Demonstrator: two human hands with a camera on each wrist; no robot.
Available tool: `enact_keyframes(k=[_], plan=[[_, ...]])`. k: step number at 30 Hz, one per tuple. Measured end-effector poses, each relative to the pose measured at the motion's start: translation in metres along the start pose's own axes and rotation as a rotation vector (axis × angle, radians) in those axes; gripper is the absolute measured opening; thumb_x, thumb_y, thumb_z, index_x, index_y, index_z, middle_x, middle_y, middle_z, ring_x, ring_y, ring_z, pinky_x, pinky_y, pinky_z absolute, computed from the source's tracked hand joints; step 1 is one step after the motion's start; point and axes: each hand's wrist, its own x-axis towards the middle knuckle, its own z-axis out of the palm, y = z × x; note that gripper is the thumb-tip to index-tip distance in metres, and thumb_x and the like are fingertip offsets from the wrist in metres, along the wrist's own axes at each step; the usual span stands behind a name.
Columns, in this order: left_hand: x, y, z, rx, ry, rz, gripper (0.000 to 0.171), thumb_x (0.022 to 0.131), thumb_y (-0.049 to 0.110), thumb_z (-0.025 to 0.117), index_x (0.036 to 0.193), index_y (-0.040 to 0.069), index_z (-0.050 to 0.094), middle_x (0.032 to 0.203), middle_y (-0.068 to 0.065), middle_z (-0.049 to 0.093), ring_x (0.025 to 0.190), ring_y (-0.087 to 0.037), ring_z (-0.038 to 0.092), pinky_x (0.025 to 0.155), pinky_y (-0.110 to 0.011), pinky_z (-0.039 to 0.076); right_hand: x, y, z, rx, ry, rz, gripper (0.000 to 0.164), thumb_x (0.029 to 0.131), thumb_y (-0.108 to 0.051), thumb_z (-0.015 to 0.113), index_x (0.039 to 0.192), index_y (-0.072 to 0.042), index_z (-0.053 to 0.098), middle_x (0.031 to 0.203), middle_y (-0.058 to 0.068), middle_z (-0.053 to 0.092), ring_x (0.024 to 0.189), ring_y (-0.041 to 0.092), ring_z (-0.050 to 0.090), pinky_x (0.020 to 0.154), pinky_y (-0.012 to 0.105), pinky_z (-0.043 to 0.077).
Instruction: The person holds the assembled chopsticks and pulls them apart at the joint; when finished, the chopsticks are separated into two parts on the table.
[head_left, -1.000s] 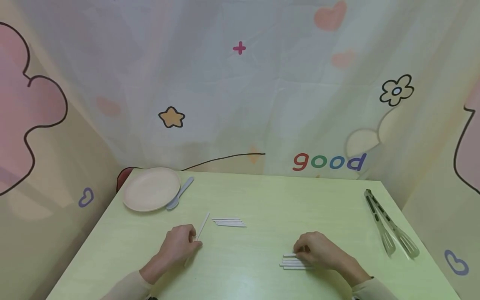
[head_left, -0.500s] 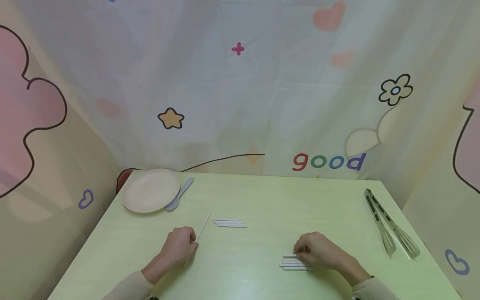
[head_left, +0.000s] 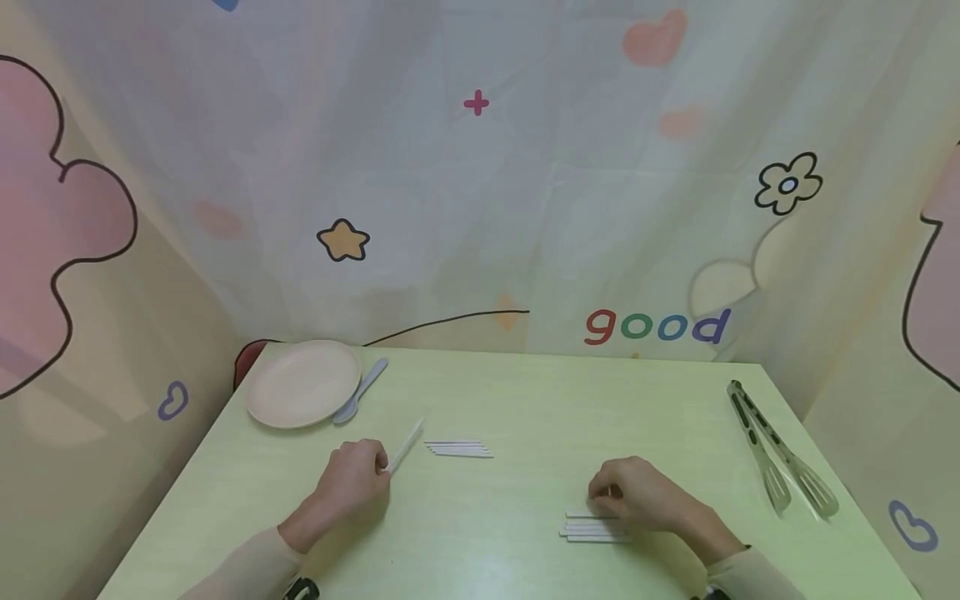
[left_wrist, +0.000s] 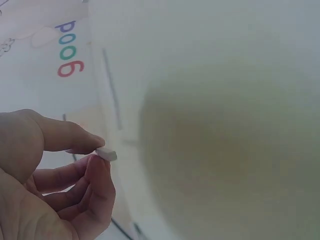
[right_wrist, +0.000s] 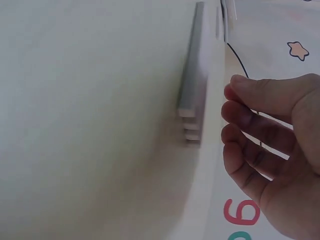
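My left hand pinches a white stick between thumb and fingertips, left of the middle of the table. In the left wrist view, the square end of that stick pokes out past the fingertips. Just right of it, several white sticks lie side by side in a slanted row. My right hand hovers at a second row of white sticks, fingers loosely bent. The right wrist view shows nothing between those fingers, with the row of sticks a short way off.
On the pale green table, a pink plate sits at the back left, with a grey-blue spoon against its right edge. Metal tongs lie along the right side. A printed curtain stands behind the table.
My left hand has moved slightly away from me, lifting and shifting the pinched stick. My right hand has risen a little off its row of sticks.
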Motion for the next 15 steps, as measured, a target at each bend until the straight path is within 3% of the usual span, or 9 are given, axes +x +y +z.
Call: enact_keyframes(k=[7, 15], plan=[[0.017, 0.015, -0.021, 0.014, 0.050, 0.074, 0.005, 0.075, 0.000, 0.067, 0.079, 0.003, 0.068, 0.067, 0.001, 0.061, 0.059, -0.011, 0.052, 0.056, -0.029, 0.045, 0.008, -0.006, -0.019, -0.052, 0.072, -0.023, 0.007, 0.087, -0.012, 0.071, 0.094, -0.011, 0.073, 0.083, -0.013, 0.063, 0.072, -0.002, 0.051, 0.063, 0.021, 0.047], [0.038, 0.037, -0.044, 0.049, 0.082, 0.143, 0.005, 0.078, 0.005, 0.068, 0.082, 0.006, 0.071, 0.070, 0.001, 0.065, 0.062, -0.011, 0.056, 0.066, -0.037, 0.047, 0.018, -0.015, -0.038, -0.168, 0.231, -0.116, 0.013, 0.085, -0.013, 0.074, 0.097, -0.013, 0.072, 0.088, -0.010, 0.066, 0.076, 0.007, 0.058, 0.067, 0.025, 0.051]])
